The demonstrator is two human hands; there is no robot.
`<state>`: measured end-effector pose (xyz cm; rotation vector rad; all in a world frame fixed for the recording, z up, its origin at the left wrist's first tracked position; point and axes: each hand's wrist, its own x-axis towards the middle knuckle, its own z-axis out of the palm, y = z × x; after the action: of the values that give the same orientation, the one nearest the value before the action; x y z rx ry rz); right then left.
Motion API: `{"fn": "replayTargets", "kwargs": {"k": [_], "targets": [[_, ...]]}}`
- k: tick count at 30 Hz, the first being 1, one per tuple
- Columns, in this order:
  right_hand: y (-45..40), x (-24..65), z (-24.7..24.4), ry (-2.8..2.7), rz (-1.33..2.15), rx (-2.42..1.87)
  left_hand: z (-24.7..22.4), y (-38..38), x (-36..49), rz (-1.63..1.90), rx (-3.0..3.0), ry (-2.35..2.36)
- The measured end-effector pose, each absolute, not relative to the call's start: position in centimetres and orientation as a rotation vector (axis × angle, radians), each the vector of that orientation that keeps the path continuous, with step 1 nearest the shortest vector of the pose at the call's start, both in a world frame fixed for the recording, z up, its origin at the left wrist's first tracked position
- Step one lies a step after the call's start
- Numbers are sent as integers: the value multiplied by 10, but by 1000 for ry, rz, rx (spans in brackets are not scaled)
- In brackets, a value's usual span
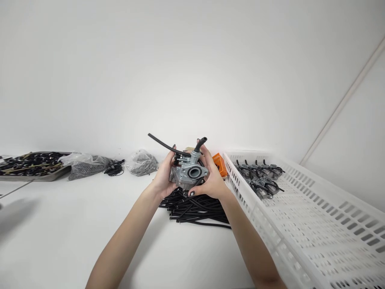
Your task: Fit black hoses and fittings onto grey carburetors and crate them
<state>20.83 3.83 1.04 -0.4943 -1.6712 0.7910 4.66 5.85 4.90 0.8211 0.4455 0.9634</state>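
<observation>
A grey metal carburetor [187, 175] is held up in front of me, above the table. My left hand [164, 176] grips its left side, and my right hand [214, 180] wraps round the right side with the thumb below. A thin black hose [162, 143] sticks out from the carburetor to the upper left. From its top rises a short black rubber tube [200, 143], bent to the right. The round bore faces me. Beneath the hands lies a pile of black hoses [200, 208] on the white table [75, 233]. Some fingers are hidden behind the carburetor.
On the right stands a white perforated crate [300, 228] with several carburetors [261, 178] at its far end. An orange basket [220, 163] sits beside it. Along the wall are a metal tray [57, 173] of black parts, plastic bags [87, 163] of small parts and a black bundle [114, 167].
</observation>
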Motion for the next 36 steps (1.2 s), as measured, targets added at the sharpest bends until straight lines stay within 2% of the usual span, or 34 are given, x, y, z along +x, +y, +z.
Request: {"fn": "replayTargets", "kwargs": {"k": [10,22,27,36], "targets": [[44,208,12,-1558,671,-560,42,67,47,970,817,363],[48,222,15,-1407,551,-833,40,64,53,1193,842,383],[41,219,21,-1302,454,-787,36,67,56,1375,908,481],[25,216,21,-1662,543,-1097,32,65,58,1615,1103,565]]}}
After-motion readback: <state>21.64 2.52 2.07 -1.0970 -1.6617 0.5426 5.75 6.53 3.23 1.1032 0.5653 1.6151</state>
